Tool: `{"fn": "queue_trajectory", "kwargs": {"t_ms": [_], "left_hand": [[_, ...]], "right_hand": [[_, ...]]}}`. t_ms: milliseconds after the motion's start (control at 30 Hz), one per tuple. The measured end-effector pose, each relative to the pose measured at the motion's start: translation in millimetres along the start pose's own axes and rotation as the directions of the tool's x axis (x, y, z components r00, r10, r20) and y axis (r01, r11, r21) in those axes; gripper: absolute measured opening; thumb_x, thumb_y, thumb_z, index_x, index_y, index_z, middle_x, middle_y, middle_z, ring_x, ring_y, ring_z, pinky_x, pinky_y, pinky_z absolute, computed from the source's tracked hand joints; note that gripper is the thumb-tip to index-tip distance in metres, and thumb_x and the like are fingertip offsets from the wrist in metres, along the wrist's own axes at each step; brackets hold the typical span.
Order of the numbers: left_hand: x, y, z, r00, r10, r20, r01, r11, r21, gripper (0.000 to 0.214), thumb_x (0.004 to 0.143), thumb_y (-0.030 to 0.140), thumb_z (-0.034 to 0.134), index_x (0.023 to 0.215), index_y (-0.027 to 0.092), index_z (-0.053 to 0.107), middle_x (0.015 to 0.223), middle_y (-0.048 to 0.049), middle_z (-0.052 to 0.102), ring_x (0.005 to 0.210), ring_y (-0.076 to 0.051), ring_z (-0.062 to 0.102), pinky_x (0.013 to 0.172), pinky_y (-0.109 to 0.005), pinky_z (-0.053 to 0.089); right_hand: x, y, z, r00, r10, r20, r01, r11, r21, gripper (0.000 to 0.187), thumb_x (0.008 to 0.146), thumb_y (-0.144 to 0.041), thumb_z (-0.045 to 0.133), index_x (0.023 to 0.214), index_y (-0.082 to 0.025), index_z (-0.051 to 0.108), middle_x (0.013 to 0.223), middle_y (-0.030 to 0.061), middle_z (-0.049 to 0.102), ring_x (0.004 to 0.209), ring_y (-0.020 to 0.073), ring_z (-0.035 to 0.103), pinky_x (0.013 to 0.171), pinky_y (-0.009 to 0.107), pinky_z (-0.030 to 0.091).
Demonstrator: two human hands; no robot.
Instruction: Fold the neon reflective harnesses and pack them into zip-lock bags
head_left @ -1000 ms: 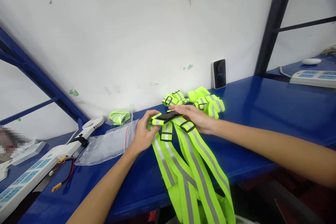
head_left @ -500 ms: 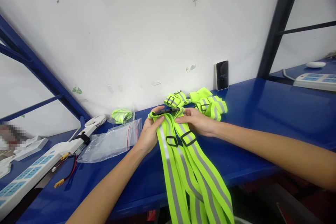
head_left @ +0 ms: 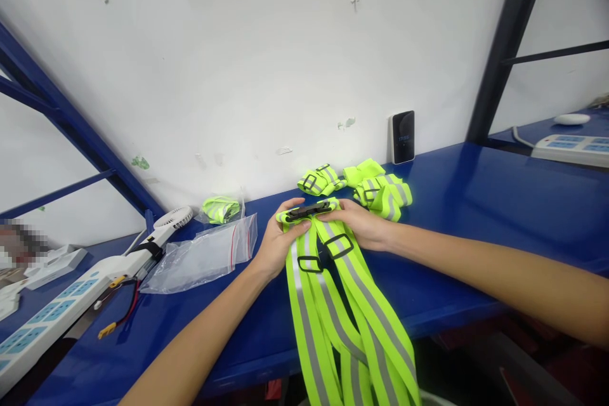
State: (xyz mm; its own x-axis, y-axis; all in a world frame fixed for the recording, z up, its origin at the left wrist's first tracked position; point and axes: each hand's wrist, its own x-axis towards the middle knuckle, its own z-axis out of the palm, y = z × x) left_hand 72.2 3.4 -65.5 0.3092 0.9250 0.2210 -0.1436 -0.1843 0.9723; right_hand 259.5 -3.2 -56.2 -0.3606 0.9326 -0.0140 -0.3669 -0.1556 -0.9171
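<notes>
My left hand (head_left: pixel 280 244) and my right hand (head_left: pixel 356 225) both grip the top of a fluorescent yellow-green reflective safety vest (head_left: pixel 328 317) with grey reflective stripes. Between my fingers sits its black plastic buckle (head_left: pixel 308 210), facing up. Two black slide adjusters (head_left: pixel 323 254) ride on the straps just below my hands. The long straps run over the table edge toward me, and their lower ends are out of view. Just beyond my right hand lie folded reflective vests (head_left: pixel 380 190), and another folded one (head_left: pixel 320 179) is next to them.
The blue table (head_left: pixel 476 203) runs along a white wall. To the left lie a clear plastic bag (head_left: pixel 200 260), a bagged vest (head_left: pixel 219 209), a white fan (head_left: pixel 174 217) and a power strip (head_left: pixel 47 323) with wires. A black device (head_left: pixel 402 137) leans on the wall.
The buckle has turned from edge-on to lying flat and face up between my hands. My hands have come closer together, and the straps hang straighter below them.
</notes>
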Motion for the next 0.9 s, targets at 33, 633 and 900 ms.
{"fn": "queue_trajectory", "kwargs": {"t_ms": [33, 633, 900], "left_hand": [[0, 0, 0.1, 1.000, 0.001, -0.005, -0.001, 1.000, 0.004, 0.058, 0.069, 0.028, 0.080, 0.122, 0.024, 0.056, 0.103, -0.0037, 0.070, 0.084, -0.020, 0.069, 0.080, -0.034, 0.055], [4, -6, -4.3, 0.997, 0.079, -0.013, -0.075, 0.973, 0.220, 0.040, 0.075, 0.033, 0.075, 0.111, 0.022, 0.061, 0.101, -0.0030, 0.068, 0.087, -0.018, 0.064, 0.081, -0.029, 0.049], [3, -4, -3.6, 0.983, 0.185, 0.011, -0.177, 0.917, 0.357, 0.035, 0.077, 0.030, 0.073, 0.107, 0.019, 0.061, 0.105, -0.0049, 0.066, 0.095, -0.020, 0.062, 0.085, -0.029, 0.046]], "right_hand": [[0, 1, 0, 1.000, 0.000, -0.008, 0.000, 1.000, 0.003, 0.014, 0.074, -0.012, 0.075, 0.086, -0.016, 0.071, 0.088, 0.0063, 0.076, 0.079, 0.0193, 0.071, 0.076, 0.031, 0.058], [4, 10, -2, 0.992, -0.075, -0.097, 0.064, 0.992, -0.109, 0.024, 0.066, -0.010, 0.074, 0.087, -0.018, 0.066, 0.077, 0.0006, 0.071, 0.076, 0.0191, 0.068, 0.071, 0.030, 0.053], [5, 14, -2, 0.983, -0.153, -0.097, 0.142, 0.984, -0.110, 0.026, 0.065, -0.014, 0.074, 0.089, -0.019, 0.063, 0.078, -0.0009, 0.070, 0.077, 0.0191, 0.067, 0.071, 0.031, 0.052]]}}
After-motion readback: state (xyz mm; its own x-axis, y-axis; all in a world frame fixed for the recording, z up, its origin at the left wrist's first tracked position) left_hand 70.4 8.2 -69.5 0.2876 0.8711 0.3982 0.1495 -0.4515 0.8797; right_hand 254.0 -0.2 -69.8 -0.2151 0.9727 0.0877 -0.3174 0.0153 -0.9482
